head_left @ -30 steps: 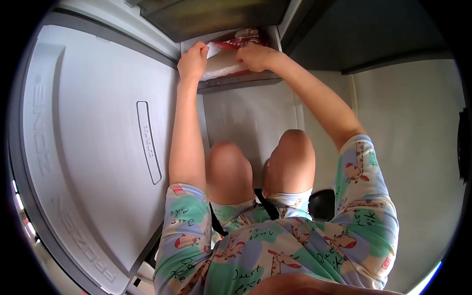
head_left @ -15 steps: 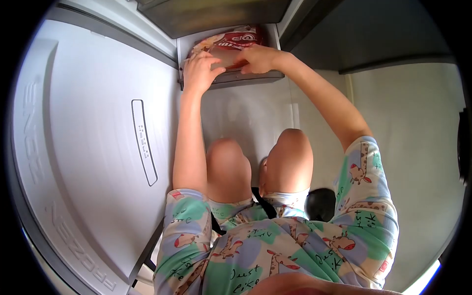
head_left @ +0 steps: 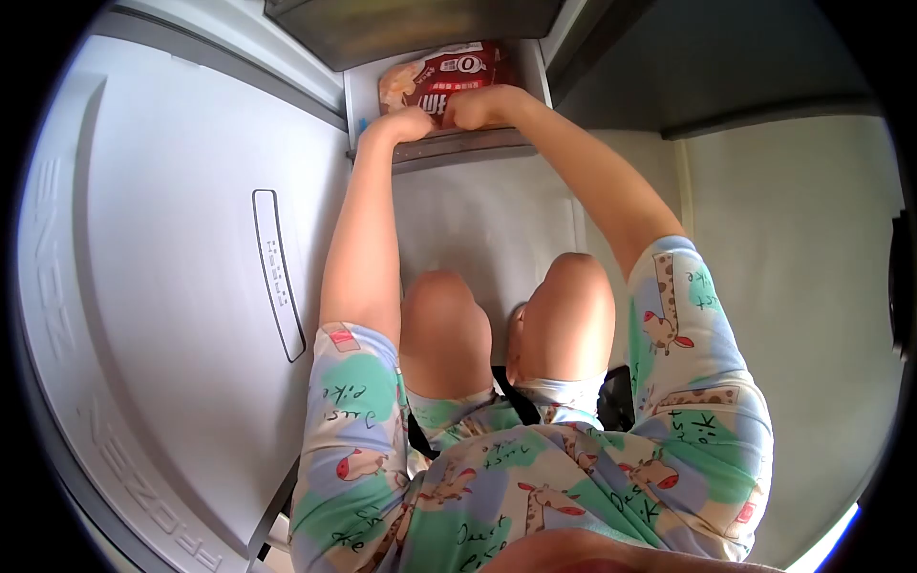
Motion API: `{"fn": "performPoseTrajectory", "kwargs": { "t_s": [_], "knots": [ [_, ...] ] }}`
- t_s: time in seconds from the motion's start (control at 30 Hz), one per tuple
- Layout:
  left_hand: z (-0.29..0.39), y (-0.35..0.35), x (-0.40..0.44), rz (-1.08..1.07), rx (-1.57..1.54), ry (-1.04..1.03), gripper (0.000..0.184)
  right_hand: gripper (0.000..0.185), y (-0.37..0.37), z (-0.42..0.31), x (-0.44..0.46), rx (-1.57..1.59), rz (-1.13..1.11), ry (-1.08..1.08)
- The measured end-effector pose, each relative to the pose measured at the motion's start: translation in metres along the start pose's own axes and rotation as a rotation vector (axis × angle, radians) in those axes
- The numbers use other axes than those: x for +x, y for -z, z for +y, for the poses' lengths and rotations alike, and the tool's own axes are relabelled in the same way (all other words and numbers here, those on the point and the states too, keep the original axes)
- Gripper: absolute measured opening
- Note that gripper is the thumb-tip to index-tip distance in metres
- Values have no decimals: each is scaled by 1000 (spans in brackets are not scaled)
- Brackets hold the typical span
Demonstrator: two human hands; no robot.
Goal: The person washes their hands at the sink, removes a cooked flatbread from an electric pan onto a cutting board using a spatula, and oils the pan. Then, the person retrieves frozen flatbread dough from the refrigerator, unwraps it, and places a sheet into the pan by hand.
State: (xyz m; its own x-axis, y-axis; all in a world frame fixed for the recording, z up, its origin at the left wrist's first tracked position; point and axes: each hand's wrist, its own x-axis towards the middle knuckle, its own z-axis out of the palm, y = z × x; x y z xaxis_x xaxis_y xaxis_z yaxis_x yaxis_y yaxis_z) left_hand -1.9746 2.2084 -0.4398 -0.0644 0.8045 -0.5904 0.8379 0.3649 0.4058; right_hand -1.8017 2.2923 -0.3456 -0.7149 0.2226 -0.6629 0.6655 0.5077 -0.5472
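A red-brown printed food bag (head_left: 449, 78) lies in a pulled-out freezer drawer (head_left: 468, 143) at the top of the view. My left hand (head_left: 409, 124) is closed at the bag's near edge, above the drawer's front. Close beside it on the right, my right hand (head_left: 480, 105) is closed on the near edge of the same bag. The fingertips of both hands are partly hidden, and the bag's edge between them is hard to make out.
The open freezer door (head_left: 181, 267) fills the left side. Above the drawer hangs a dark upper drawer front (head_left: 411, 29). A dark panel (head_left: 745, 67) is at the upper right. My knees (head_left: 564, 320) are below the drawer, over the floor.
The bag's printed side now lies folded toward me, covering the pale part seen before. My left hand has gone from spread to closed and sits nearer my right hand.
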Motion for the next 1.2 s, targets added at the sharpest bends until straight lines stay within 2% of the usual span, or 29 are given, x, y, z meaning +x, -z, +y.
{"fn": "performPoseTrajectory", "kwargs": {
  "t_s": [0.07, 0.1, 0.2, 0.23, 0.33, 0.4, 0.43, 0.57, 0.6, 0.67, 0.7, 0.8, 0.83, 0.87, 0.93, 0.97, 1.0, 1.07, 1.1, 1.2],
  "knots": [
    [3, 6, -3, -18, 78, 11, 28, 40, 1, 2, 6, -152, 94, 89],
    [-4, 12, -8, 19, 7, -22, 32, 41, 1, 4, 9, -228, 135, 131],
    [14, 28, -29, 54, 105, 92, 48, 43, -8, 32, 29, -581, 347, 381],
    [14, 28, -36, 97, 62, 88, 66, 38, -8, 36, 26, -686, 337, 361],
    [6, 7, -34, 473, -20, 7, 63, 25, 1, 36, 18, -929, 352, 294],
    [1, 9, -31, 529, -131, -24, 65, 19, 5, 33, 10, -991, 400, 224],
    [4, 11, -34, 554, -191, -39, 67, 16, 10, 41, 11, -1000, 455, 346],
    [22, 26, -52, 598, -490, -6, 66, 18, 22, 42, 6, -798, 693, 293],
    [25, 31, -60, 613, -482, -27, 64, 19, 26, 35, -4, -575, 819, 336],
    [36, 44, -86, 644, -459, -72, 60, 19, 34, 21, -15, -379, 1026, 419],
    [36, 48, -95, 633, -379, -105, 50, 18, 36, 16, -24, -290, 1045, 428],
    [48, 61, -122, 709, -289, -163, 42, 17, 27, 4, -66, -88, 1084, 475],
    [60, 66, -137, 612, -197, -126, 36, 16, 22, 8, -80, -75, 1014, 410],
    [71, 64, -146, 613, -58, -169, 35, 16, 16, 13, -92, -61, 944, 346],
    [82, 36, -150, 744, 40, -257, 35, 15, 5, 29, -112, 139, 759, 256],
    [86, 27, -146, 743, 33, -345, 36, 19, 6, 33, -126, -1, 670, 217],
    [86, 17, -139, 806, 12, -337, 35, 22, 5, 36, -129, 76, 630, 257],
    [98, 23, -145, 722, -28, -240, 38, 28, 3, 44, -135, 225, 549, 327],
    [99, 24, -143, 683, -27, -223, 38, 34, 7, 49, -132, 427, 439, 326],
    [102, 30, -139, 573, -57, -172, 39, 32, 11, 50, -114, 662, 485, 299]
  ]
}}
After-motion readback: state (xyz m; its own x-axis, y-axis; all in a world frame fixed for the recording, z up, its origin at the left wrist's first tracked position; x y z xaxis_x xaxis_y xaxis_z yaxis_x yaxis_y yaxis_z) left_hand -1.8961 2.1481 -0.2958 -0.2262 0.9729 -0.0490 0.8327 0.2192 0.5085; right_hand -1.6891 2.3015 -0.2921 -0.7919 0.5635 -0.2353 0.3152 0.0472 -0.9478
